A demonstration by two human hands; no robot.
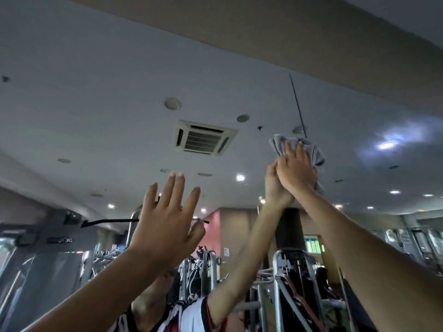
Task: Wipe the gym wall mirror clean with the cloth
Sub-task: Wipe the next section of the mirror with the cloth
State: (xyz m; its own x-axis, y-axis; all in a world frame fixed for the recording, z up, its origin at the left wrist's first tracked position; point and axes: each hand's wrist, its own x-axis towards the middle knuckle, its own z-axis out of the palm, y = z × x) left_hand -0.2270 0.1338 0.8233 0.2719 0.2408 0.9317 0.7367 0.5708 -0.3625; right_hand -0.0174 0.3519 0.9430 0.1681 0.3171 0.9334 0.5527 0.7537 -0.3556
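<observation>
The wall mirror (100, 109) fills most of the view and reflects the gym ceiling and machines. High up at the right, my right hand (298, 171) presses a bunched grey cloth (279, 144) flat against the glass with its fingers stretched upward. The reflection of that hand and arm meets it from the left. Lower and to the left, my left hand (165, 219) is raised with its fingers straight and spread, holding nothing. It is at the glass, but I cannot tell whether it touches.
A beige wall band (311, 44) runs above the mirror's top edge. A thin dark seam (298, 106) runs down the glass just above the cloth. Reflected in the glass are an air-conditioning vent (203, 137), ceiling lights and steel gym machines (287, 271).
</observation>
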